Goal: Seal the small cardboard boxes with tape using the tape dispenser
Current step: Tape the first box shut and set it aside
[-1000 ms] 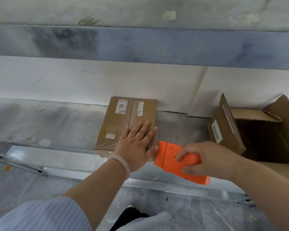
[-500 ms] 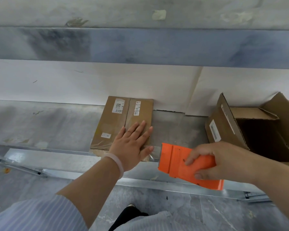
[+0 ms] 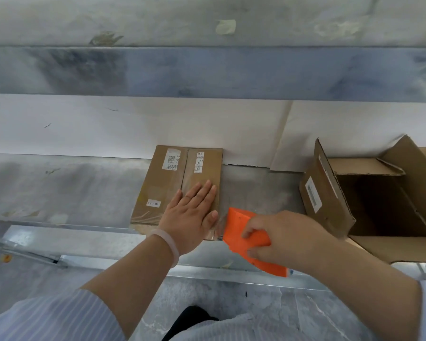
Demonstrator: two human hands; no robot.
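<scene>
Left hand [image 3: 191,215]: flat, palm down, fingers straight and together, pressing on the near right part of the small cardboard box [image 3: 167,185].
Right hand [image 3: 280,238]: fingers and thumb curled round the tape dispenser [image 3: 239,233], gripping it just right of the box's near corner.
Tape dispenser: orange plastic, blocky and smooth, tilted.
Tape [image 3: 216,228]: clear, glossy strip between dispenser and box corner.
Small cardboard box: flat brown rectangle on the grey metal bench [image 3: 59,190], far edge against white paper [image 3: 108,129]; shiny tape film along its near end.
Labels: white sticker with QR code [image 3: 172,159]; narrow barcode sticker [image 3: 199,163] reading something like "J4"; other print too small.
Wristband [image 3: 169,242]: pale, translucent, on the left wrist.
Open carton [image 3: 326,193]: corrugated brown, flaps up, well right, with a white barcode label.
</scene>
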